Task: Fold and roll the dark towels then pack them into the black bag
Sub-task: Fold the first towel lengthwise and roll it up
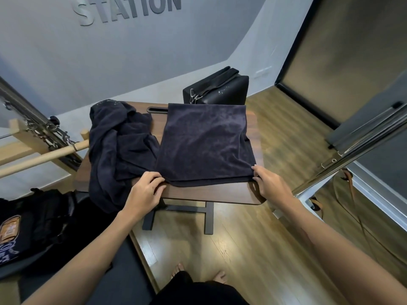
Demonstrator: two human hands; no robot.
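One towel folded flat, none yet rolled or packed

One dark towel [207, 144] lies folded flat on the right half of the small wooden table [211, 194], its near edge doubled over in layers just short of the table's front rim. A person standing at the table has the left hand [146, 190] pinching the towel's near left corner, fingers curled on the cloth, while the right hand [267, 183] holds the near right corner with thumb on top and fingers tucked under the edge. The grip suggests the fold is being squared up, or the roll is about to begin; no roll has formed.

To the left, touching the folded towel's side, a heap of dark towels [116, 148] sits crumpled and spills over the table's left edge, untouched by either hand; how many pieces it holds cannot be told. At the far end, just behind the folded towel, stands the black bag [222, 89]; whether it is zipped or holds anything is not visible from here.

By this reckoning the job is at an early stage: folding under way, rolling and packing all still ahead.
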